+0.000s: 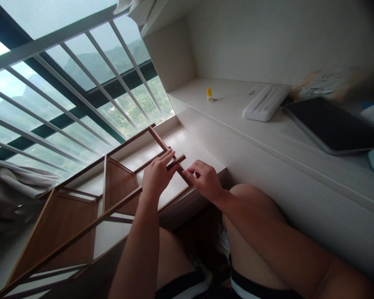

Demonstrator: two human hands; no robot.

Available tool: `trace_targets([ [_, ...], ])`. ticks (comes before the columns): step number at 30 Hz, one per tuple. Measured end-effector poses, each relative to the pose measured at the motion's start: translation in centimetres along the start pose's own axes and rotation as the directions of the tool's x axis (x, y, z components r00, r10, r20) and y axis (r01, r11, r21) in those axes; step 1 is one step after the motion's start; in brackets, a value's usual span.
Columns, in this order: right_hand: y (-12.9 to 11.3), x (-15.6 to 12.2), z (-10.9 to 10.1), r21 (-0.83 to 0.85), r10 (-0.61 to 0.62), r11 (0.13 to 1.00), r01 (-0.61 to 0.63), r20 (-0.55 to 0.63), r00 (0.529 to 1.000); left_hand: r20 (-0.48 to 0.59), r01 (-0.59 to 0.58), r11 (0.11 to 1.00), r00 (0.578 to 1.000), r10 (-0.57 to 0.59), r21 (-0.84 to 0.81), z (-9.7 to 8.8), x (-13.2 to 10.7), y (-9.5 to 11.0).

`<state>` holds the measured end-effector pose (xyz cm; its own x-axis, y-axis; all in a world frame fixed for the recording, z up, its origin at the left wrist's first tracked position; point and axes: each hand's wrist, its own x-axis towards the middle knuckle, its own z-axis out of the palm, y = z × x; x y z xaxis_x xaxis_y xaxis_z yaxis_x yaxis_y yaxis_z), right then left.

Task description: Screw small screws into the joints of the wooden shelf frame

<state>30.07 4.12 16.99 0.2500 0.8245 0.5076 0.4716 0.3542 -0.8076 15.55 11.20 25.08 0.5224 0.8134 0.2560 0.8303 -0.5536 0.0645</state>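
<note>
Wooden rack (pixel 120 182) looks light, stiff; best held by its rail (pixel 104 217). Left hand (pixel 157 172) grips the rail near its end; right hand (pixel 205 180) narrow, can't tell if holding anything.

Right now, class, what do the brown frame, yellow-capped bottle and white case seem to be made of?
Brown frame: probably wood, low sheen; warm brown bars and flat panels. Yellow-capped bottle: perhaps smooth plastic, from its evenly coloured cap; too small to be sure. White case: likely smooth moulded plastic; rounded corners, even colour.
</note>
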Motion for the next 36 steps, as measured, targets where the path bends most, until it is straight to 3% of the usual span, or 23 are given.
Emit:
trace_targets([
  [3, -0.1, -0.3, 0.6, 0.077, 0.031, 0.997, -0.031, -0.006, 0.999, 0.004, 0.002, 1.000, 1.000, -0.002, 0.000, 0.1, 0.0, -0.1],
  [6, -0.2, -0.5, 2.0, 0.352, 0.161, 0.920, -0.170, 0.055, 0.985, 0.009, 0.003, 1.000, 1.000, -0.003, -0.002, 0.0, 0.0, 0.0],
  [7, -0.2, -0.5, 2.5, 0.481, 0.221, 0.842, -0.247, 0.111, 0.969, 0.009, 0.000, 1.000, 1.000, 0.000, -0.003, 0.0, 0.0, 0.0],
  [9, -0.2, -0.6, 3.2, 0.702, 0.318, 0.591, -0.397, 0.250, 0.915, 0.007, -0.005, 1.000, 1.000, 0.005, -0.004, 0.0, 0.0, 0.0],
  [12, -0.4, -0.6, 3.5, 0.832, 0.332, 0.190, -0.521, 0.445, 0.832, 0.005, -0.009, 1.000, 1.000, 0.009, -0.008, 0.0, 0.0, -0.1],
  [14, -0.7, -0.5, 3.2, 0.815, 0.267, 0.051, -0.577, 0.546, 0.794, 0.007, -0.014, 1.000, 1.000, 0.014, -0.018, -0.1, 0.0, -0.1],
  [15, -0.7, -0.5, 3.1, 0.796, 0.235, 0.040, -0.604, 0.580, 0.780, 0.012, -0.017, 1.000, 1.000, 0.018, -0.022, -0.1, 0.0, -0.1],
  [17, -0.7, -0.4, 2.7, 0.761, 0.201, 0.136, -0.634, 0.606, 0.770, 0.023, -0.016, 1.000, 1.000, 0.016, -0.024, -0.1, 0.0, -0.1],
  [19, -0.4, -0.3, 2.3, 0.712, 0.231, 0.357, -0.605, 0.560, 0.796, 0.020, -0.003, 1.000, 1.000, 0.003, -0.015, -0.1, 0.0, -0.1],
  [22, 0.1, -0.3, 1.6, 0.514, 0.270, 0.760, -0.397, 0.306, 0.913, 0.003, 0.006, 1.000, 1.000, -0.006, 0.001, 0.0, 0.0, -0.1],
  [24, 0.4, -0.2, 0.9, 0.292, 0.181, 0.931, -0.219, 0.151, 0.972, -0.002, -0.003, 1.000, 1.000, 0.003, 0.002, 0.0, 0.0, -0.1],
  [26, 0.4, 0.1, 0.4, 0.090, 0.065, 0.993, -0.075, 0.102, 0.993, -0.006, -0.010, 1.000, 1.000, 0.010, 0.000, 0.1, 0.0, -0.1],
  [29, 0.2, 0.6, 0.0, -0.091, -0.046, 0.994, 0.057, 0.117, 0.992, 0.000, 0.002, 1.000, 1.000, -0.002, 0.000, 0.0, -0.1, 0.0],
  [36, -0.3, 0.8, 0.2, -0.202, -0.132, 0.968, 0.151, 0.104, 0.986, 0.010, 0.023, 1.000, 1.000, -0.023, 0.003, 0.1, -0.1, 0.1],
])
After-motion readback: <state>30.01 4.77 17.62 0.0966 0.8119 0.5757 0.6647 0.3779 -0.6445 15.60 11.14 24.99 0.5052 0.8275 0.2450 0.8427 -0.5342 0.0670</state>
